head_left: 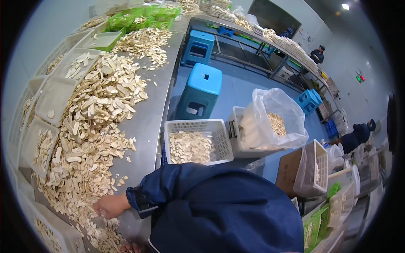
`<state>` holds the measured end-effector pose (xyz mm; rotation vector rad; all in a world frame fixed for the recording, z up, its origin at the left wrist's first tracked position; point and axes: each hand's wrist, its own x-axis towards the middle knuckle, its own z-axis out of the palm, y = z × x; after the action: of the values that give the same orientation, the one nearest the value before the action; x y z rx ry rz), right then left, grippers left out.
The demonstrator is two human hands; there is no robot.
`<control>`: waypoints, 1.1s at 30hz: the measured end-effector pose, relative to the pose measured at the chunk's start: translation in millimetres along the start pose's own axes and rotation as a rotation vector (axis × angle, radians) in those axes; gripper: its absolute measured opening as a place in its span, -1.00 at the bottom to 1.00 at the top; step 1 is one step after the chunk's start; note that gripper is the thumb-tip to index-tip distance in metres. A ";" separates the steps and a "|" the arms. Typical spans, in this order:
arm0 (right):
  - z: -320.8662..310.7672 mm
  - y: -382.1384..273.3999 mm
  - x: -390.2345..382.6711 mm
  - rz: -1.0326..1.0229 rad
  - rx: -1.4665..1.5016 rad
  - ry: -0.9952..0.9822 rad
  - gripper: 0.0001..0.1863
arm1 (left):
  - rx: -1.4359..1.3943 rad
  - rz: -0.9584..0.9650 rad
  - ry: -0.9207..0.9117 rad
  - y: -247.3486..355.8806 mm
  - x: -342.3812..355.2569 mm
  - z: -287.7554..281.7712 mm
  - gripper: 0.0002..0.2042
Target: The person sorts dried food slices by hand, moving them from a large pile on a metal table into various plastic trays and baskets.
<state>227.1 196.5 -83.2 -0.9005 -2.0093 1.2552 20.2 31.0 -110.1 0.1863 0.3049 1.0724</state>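
Observation:
A long heap of pale dried slices (80,156), which look like sliced mushroom, covers the steel table (145,111) on the left. My right hand (112,205) reaches from a dark blue sleeve into the near part of this heap. Its fingers are bent down and drawn together among the slices; what they hold, if anything, is hidden. At the bottom edge only a little of my left hand (131,248) shows, beside a smaller, finer pile of slices (105,238). The picture's edge cuts off its fingers.
White baskets (51,86) and green ones (126,19) line the table's far side. Beside me stand a white basket of slices (192,145), a bag-lined bin (249,143), and a blue stool (204,80). Farther right are a cardboard box (291,168) and people in dark clothes (356,137).

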 end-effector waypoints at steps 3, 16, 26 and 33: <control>5.0 7.9 0.7 -0.013 0.044 0.030 -0.64 | 0.006 -0.007 0.016 -2.0 4.7 2.3 -0.64; 2.8 -1.1 -3.8 -0.039 0.088 -0.058 -0.70 | 0.017 -0.033 0.088 -13.2 29.2 15.3 -0.67; 6.0 2.7 -2.3 -0.088 -0.036 -0.101 -0.69 | 0.002 -0.024 0.083 -23.7 33.8 21.0 -0.69; 14.1 -8.6 -15.7 -0.123 -0.079 -0.125 -0.51 | -0.150 0.181 0.129 -20.2 -26.6 -7.9 -0.69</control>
<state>223.5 174.0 -82.7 -0.7388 -2.1904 1.1974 22.6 -2.0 -119.5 0.0099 0.3267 1.2848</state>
